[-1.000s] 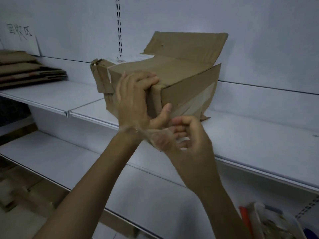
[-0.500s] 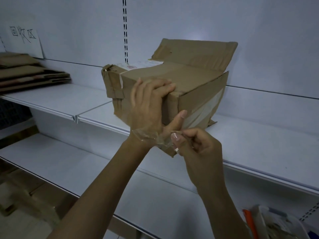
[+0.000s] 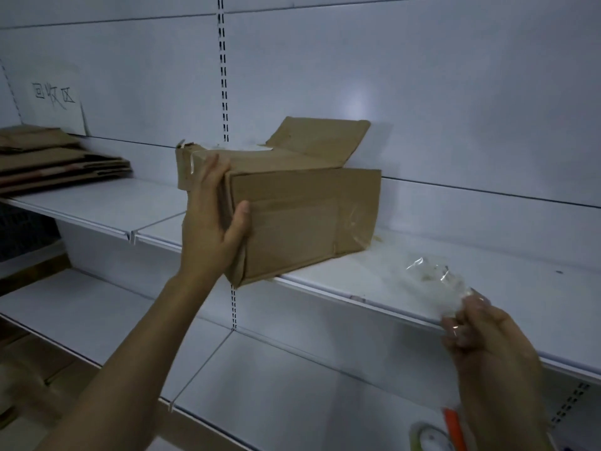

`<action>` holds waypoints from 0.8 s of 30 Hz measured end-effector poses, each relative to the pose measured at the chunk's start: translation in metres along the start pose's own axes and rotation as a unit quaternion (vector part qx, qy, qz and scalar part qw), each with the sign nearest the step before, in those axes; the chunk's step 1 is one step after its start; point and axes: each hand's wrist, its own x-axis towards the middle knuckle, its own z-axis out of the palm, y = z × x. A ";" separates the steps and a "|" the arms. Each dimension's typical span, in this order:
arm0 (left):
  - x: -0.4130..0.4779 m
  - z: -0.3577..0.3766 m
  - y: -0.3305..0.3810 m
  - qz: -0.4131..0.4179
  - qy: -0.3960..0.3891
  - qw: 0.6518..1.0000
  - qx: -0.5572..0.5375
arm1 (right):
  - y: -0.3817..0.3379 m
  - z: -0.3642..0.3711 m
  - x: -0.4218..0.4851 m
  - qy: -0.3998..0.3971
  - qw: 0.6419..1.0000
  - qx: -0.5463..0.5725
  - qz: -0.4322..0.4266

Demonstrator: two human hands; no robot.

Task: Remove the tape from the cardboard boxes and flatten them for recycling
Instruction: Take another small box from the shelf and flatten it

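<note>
White sheet-metal shelving fills the view; the upper shelf [image 3: 97, 203] carries the work, and a lower shelf [image 3: 260, 369] lies below and nearer. The cardboard box [image 3: 292, 222] stands on the upper shelf near centre. Its long axis runs left to right, its near left corner overhangs the shelf edge, and one flap [image 3: 320, 139] is raised at the far right. A stack of flattened cardboard [image 3: 58, 161] rests at the far left of the same shelf, well apart from the box, below a handwritten sign [image 3: 55, 99]. The left hand [image 3: 211, 229] grips the box's near left corner, with the fingers round the left end and the thumb on the near face. The right hand [image 3: 487, 336] is well apart from the box, to the right and nearer, and pinches a crumpled clear tape strip [image 3: 435, 281] that is free of the box. A clear tape patch [image 3: 353, 219] covers the right end of the near face. This patch lies to the right of the left hand and far left of the right hand. The right hand is judged the one to reach it, once the strip is discarded. Nothing stands between them. A tape roll [image 3: 426, 437] and an orange tool [image 3: 452, 428] lie at the near right.
</note>
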 end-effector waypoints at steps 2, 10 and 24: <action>-0.009 0.006 0.008 -0.035 0.017 0.999 0.001 | -0.004 -0.010 -0.002 0.019 1.000 0.003 -0.022; -0.016 0.008 0.027 -0.128 0.029 0.988 0.077 | -0.020 -0.022 -0.014 0.089 0.991 0.086 -0.047; -0.032 0.096 0.067 0.139 -0.241 0.884 0.376 | -0.056 -0.082 -0.021 0.092 0.992 -0.078 -0.027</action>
